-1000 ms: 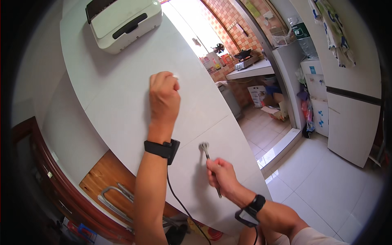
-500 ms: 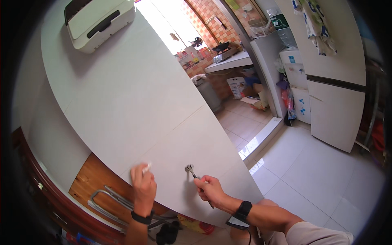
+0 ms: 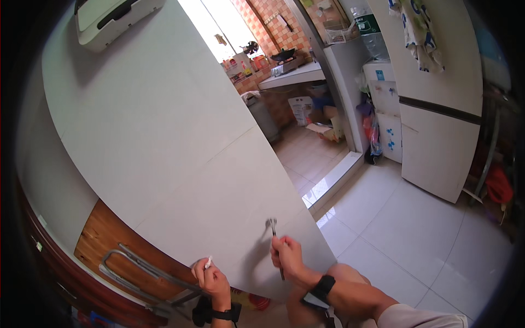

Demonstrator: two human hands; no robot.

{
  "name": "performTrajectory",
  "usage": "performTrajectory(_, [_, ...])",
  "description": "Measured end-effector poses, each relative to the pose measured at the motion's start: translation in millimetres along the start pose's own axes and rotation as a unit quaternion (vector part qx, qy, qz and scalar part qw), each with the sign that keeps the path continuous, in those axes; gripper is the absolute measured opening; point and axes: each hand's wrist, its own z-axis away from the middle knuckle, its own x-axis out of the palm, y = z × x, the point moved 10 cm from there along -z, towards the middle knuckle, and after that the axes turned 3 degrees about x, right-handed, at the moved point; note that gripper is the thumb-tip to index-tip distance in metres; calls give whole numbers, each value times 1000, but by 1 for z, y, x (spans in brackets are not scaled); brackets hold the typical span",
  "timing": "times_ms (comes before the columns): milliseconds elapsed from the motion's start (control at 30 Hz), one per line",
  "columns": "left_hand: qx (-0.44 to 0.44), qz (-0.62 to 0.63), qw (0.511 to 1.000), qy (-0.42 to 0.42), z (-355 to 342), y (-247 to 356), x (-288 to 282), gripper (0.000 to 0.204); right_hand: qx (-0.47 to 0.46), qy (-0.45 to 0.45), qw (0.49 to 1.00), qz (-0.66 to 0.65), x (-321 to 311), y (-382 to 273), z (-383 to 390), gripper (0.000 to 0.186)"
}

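Note:
My right hand [image 3: 288, 257] is closed around the handle of a small hammer [image 3: 273, 227], its metal head up beside the white panelled surface [image 3: 180, 180]. I cannot tell whether the head touches that surface, where a shadow falls next to it. To the left and slightly lower, my left hand [image 3: 212, 280] pinches a small white piece [image 3: 208, 262] between thumb and fingers, too small to name. Both wrists wear black bands.
A white box [image 3: 112, 22] is fixed high on the panelled surface. A wooden board [image 3: 117, 235] with bent metal tubes [image 3: 123, 270] stands at lower left. Rightward are a raised doorway sill [image 3: 333, 177], a water dispenser [image 3: 385, 115] and a fridge [image 3: 437, 147].
My left hand has moved down and slightly right, still holding the white piece. The hammer has shifted right and stands more upright. The whole view has turned a little.

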Motion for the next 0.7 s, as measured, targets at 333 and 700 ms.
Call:
performTrajectory(333, [106, 80, 991, 34, -108, 93, 56, 24, 2, -49, 998, 37, 6, -2, -2, 31])
performTrajectory(700, [162, 87, 970, -156, -42, 104, 90, 15, 51, 2, 998, 28, -13, 46, 8, 31])
